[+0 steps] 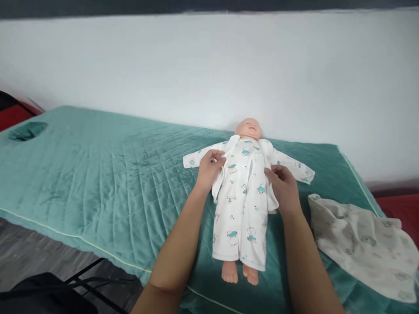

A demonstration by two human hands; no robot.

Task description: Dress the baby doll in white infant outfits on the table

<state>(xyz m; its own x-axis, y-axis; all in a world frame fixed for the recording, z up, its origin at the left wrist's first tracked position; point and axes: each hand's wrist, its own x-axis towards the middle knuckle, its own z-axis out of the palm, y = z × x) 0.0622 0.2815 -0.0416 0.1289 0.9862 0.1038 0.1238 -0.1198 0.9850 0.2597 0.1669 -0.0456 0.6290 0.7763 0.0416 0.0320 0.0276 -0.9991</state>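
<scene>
A baby doll (pixel 249 130) lies on its back, head toward the wall and bare feet toward me. It wears a white shirt (pixel 296 168) with teal cartoon prints, its sleeves spread out and its front parted. Matching white trousers (pixel 240 209) reach high up over the doll's chest. At the doll's side on the left of the picture, my left hand (pixel 211 168) is closed, pinching the clothes. My right hand (pixel 284 185) pinches the clothes at the opposite side. Whether the fingers grip the shirt edge or the trousers, I cannot tell.
A crumpled white printed cloth (pixel 363 244) lies to the right of my right forearm. The teal quilted bed cover (pixel 131 174) extends far left, to a face hole (pixel 29 131). A white wall (pixel 196 65) runs behind. Below left is a black chair-like object (pixel 46 294).
</scene>
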